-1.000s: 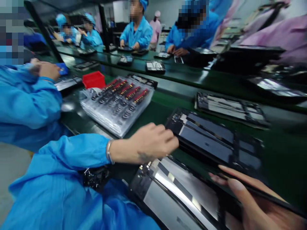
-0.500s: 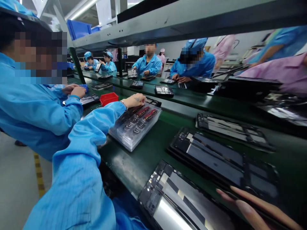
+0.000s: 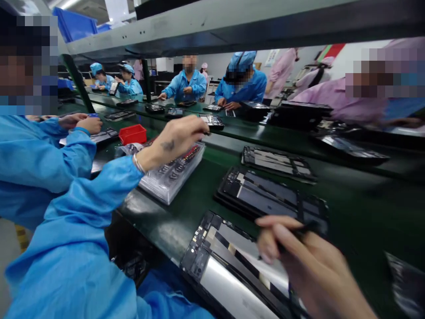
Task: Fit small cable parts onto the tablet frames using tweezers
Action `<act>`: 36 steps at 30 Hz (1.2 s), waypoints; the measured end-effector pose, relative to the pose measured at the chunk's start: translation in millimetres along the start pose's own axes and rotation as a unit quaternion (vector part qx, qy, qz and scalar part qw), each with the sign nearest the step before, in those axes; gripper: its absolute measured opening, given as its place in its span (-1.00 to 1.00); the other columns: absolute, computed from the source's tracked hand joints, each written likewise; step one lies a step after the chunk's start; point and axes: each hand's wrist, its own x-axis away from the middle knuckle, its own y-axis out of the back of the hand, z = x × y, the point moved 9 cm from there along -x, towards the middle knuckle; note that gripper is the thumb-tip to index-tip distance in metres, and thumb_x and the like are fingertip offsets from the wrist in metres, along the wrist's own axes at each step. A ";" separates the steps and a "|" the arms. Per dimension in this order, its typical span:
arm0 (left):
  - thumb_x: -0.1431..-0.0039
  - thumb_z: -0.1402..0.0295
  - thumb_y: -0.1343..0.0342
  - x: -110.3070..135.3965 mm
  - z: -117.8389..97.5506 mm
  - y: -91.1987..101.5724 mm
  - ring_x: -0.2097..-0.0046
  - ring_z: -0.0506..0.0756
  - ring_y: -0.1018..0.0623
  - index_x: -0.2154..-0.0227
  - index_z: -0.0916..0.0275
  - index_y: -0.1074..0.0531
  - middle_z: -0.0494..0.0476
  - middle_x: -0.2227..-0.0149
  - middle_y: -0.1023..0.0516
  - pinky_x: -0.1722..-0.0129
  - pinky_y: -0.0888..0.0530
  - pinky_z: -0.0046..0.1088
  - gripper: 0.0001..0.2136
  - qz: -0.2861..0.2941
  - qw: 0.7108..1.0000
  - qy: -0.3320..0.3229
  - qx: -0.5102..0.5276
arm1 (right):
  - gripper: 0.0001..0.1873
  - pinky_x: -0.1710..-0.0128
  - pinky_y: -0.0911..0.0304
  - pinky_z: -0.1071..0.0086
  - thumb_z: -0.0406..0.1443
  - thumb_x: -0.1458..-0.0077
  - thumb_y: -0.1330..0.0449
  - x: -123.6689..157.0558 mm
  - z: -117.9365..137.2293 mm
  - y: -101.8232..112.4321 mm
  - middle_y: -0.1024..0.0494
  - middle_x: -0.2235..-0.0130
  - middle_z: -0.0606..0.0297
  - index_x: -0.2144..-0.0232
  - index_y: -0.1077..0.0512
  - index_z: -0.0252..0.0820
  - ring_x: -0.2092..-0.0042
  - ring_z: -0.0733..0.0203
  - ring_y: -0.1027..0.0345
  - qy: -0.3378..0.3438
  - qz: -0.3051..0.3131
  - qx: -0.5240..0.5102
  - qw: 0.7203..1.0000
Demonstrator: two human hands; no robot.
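My left hand [image 3: 174, 141] hangs with bunched fingers over the far end of a clear plastic tray [image 3: 169, 179], which holds rows of small dark parts with red strips. I cannot tell whether those fingers hold anything. My right hand [image 3: 299, 261] is low at the bottom right, gripping a thin black tool [image 3: 299, 232] above the edge of a dark open device housing [image 3: 270, 195]. A second housing with a silver panel [image 3: 232, 266] lies just below that hand, close to my blue sleeve [image 3: 73, 235].
A co-worker's blue-sleeved hands [image 3: 88, 125] work at the left beside a red plastic bin [image 3: 133, 134]. Further housings lie along the green conveyor belt [image 3: 348, 208]. Overhead runs a grey metal shelf [image 3: 232, 26] with blue bins. Other workers sit across the line.
My left hand has moved from beside the dark housing back over the tray. My right hand has come further into view with the black tool. The view has tilted upward since the oldest frame.
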 end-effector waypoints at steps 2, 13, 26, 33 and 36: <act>-0.40 0.46 0.04 12.6 -80.9 3.5 0.17 0.05 -0.56 0.15 0.27 -0.50 0.15 0.22 -0.57 0.15 -0.51 -0.42 -0.81 -0.028 0.987 -0.150 -0.047 | -0.61 0.49 -0.24 0.42 0.01 -0.11 -0.32 -1.8 -1.5 -45.5 -0.43 0.47 0.34 0.26 -0.55 -0.20 0.52 0.36 -0.19 -0.084 0.071 -0.085 0.990; -0.35 0.32 -0.09 79.1 -201.4 -23.0 0.12 0.05 -0.60 0.12 0.22 -0.58 0.09 0.16 -0.60 0.10 -0.58 -0.45 -0.81 -0.042 0.896 -0.439 -0.050 | -0.66 0.33 -0.25 0.49 -0.07 0.10 -0.49 6.0 -17.7 -43.2 -0.51 0.34 0.33 0.37 -0.57 -0.17 0.31 0.33 -0.32 -0.147 -0.017 -0.185 0.972; -0.40 0.41 -0.01 39.4 -167.6 -15.9 0.36 0.04 -0.46 0.28 0.30 -0.44 0.07 0.40 -0.51 0.38 -0.38 -0.40 -0.85 0.002 0.982 -0.187 -0.033 | -0.85 0.43 -0.29 0.39 -0.21 -0.10 -0.29 0.3 28.3 -27.5 -0.56 0.46 0.33 0.34 -0.61 -0.16 0.44 0.25 -0.37 0.123 -0.068 0.129 0.982; -0.34 0.57 0.11 37.6 -179.8 -8.8 0.43 0.07 -0.35 0.42 0.26 -0.33 0.06 0.49 -0.35 0.45 -0.27 -0.37 -0.78 0.044 0.979 -0.170 -0.107 | -0.85 0.41 -0.30 0.42 -0.35 -0.22 -0.17 20.3 61.8 -45.8 -0.59 0.41 0.34 0.32 -0.56 -0.13 0.43 0.27 -0.41 0.273 -0.056 0.290 0.916; -0.30 0.57 0.06 42.9 -190.4 -9.8 0.45 0.08 -0.36 0.43 0.27 -0.32 0.07 0.49 -0.35 0.46 -0.25 -0.35 -0.80 0.048 0.974 -0.176 -0.136 | -0.82 0.37 -0.32 0.42 -0.38 -0.24 -0.14 27.5 64.8 -54.1 -0.60 0.37 0.31 0.30 -0.55 -0.13 0.39 0.26 -0.45 0.311 -0.044 0.330 0.890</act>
